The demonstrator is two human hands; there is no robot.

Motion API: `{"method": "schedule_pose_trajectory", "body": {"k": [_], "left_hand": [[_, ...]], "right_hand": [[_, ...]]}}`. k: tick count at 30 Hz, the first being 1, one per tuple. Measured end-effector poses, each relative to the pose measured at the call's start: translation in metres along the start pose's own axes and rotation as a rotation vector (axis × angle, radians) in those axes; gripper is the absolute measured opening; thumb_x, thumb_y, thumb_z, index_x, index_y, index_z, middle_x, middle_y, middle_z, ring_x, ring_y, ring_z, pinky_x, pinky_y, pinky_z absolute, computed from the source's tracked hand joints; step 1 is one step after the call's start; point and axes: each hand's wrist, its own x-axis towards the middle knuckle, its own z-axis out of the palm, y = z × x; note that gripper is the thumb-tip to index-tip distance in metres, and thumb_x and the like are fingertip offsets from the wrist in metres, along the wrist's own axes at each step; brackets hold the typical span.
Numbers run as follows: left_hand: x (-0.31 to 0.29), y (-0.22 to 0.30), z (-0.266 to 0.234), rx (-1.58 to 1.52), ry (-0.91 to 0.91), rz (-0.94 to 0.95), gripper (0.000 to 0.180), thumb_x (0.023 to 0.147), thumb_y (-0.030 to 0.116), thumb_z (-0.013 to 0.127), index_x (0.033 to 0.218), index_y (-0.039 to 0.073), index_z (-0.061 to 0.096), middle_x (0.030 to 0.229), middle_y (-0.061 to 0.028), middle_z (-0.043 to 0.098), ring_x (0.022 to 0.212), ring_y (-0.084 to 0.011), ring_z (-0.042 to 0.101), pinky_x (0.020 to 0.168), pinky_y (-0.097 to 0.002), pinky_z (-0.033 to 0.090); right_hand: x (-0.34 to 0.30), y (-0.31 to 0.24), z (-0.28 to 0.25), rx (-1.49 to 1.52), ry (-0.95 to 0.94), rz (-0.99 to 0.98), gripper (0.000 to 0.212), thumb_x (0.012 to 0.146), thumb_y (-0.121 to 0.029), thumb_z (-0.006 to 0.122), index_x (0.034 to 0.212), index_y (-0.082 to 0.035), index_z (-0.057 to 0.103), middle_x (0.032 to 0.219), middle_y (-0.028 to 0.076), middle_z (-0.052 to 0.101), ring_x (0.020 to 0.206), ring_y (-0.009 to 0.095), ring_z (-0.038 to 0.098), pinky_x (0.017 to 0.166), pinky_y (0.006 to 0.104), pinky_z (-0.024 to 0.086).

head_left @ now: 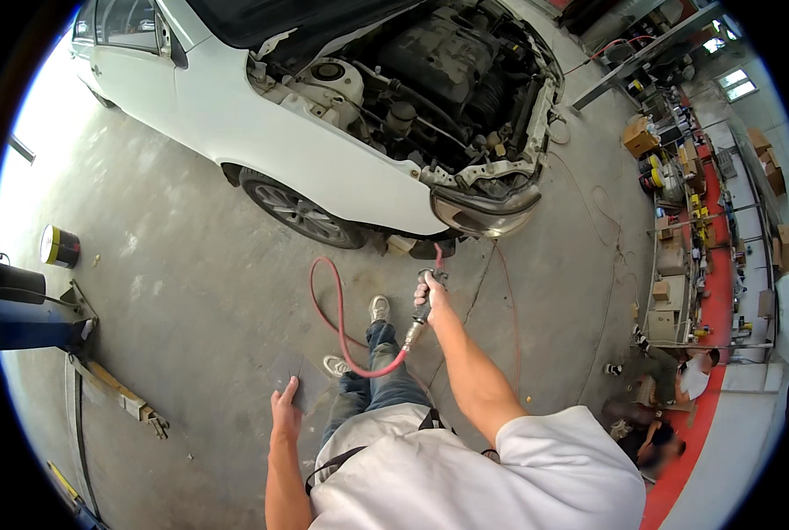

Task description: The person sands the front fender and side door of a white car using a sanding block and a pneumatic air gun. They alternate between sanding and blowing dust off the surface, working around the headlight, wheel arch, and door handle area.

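Observation:
My right hand (433, 299) is wrapped round the dark handle of an air tool (422, 312), held out in front of the car's front corner. A metal fitting (413, 334) joins its lower end to a red air hose (341, 340), which loops to the left above the floor. The tool's working end is partly hidden, so its exact kind cannot be told. Lower and to the left, my left hand (286, 405) holds a thin, flat grey piece (302, 386) between thumb and fingers. The white car (324, 168) stands ahead, its engine bay (438, 88) exposed.
A front wheel (297, 208) and a headlight (490, 210) face me. At the left stand a bucket (60, 246) and a blue lift post (32, 325) with its arm (116, 389). Hoses (511, 309) cross the floor. Loaded shelves (677, 265) and people (668, 411) are at the right.

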Motion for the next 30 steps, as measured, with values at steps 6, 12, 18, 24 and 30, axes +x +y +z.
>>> {"method": "schedule_pose_trajectory", "body": {"k": [6,12,18,24,30], "left_hand": [[-0.015,0.024,0.007,0.12,-0.033,0.052,0.031,0.085,0.017,0.071,0.108,0.001,0.058,0.1,-0.0064,0.064,0.091,-0.016,0.062,0.078,-0.0301,0.05],[-0.012,0.024,0.028,0.121,-0.098,0.093,0.027,0.088,0.019,0.068,0.107,0.003,0.06,0.102,-0.006,0.064,0.091,-0.0157,0.062,0.078,-0.0302,0.051],[0.032,-0.012,0.02,0.333,-0.268,0.076,0.027,0.093,0.027,0.06,0.1,0.001,0.063,0.09,-0.0059,0.065,0.079,-0.0137,0.061,0.069,-0.0276,0.048],[0.007,0.011,-0.012,0.888,-0.409,0.205,0.037,0.095,0.027,0.049,0.077,0.001,0.068,0.058,-0.0057,0.06,0.051,-0.0139,0.055,0.05,-0.0283,0.04],[-0.012,0.021,-0.174,0.994,-0.182,0.084,0.032,0.093,0.024,0.052,0.085,-0.003,0.068,0.066,-0.0059,0.063,0.059,-0.0141,0.058,0.056,-0.0284,0.044]], "right_hand": [[0.008,0.066,0.071,-0.032,-0.311,0.194,0.027,0.091,-0.037,0.063,0.092,-0.012,0.054,0.065,-0.007,0.043,0.052,0.005,0.039,0.043,0.0198,0.031],[-0.061,0.078,0.158,0.049,-0.429,0.215,0.034,0.092,-0.04,0.061,0.106,-0.01,0.056,0.069,-0.004,0.047,0.059,0.009,0.047,0.047,0.0196,0.04],[-0.054,0.03,0.121,0.288,-0.337,0.067,0.028,0.09,-0.04,0.065,0.092,-0.013,0.055,0.064,-0.007,0.044,0.051,0.005,0.04,0.043,0.0186,0.033],[-0.068,-0.076,0.065,0.261,-0.174,-0.243,0.023,0.089,-0.031,0.066,0.084,-0.012,0.055,0.063,-0.003,0.049,0.049,0.009,0.046,0.042,0.023,0.038],[-0.085,-0.095,0.059,-0.054,0.011,-0.547,0.017,0.087,-0.02,0.066,0.083,-0.008,0.055,0.065,0.002,0.053,0.05,0.014,0.052,0.04,0.0287,0.042]]}}
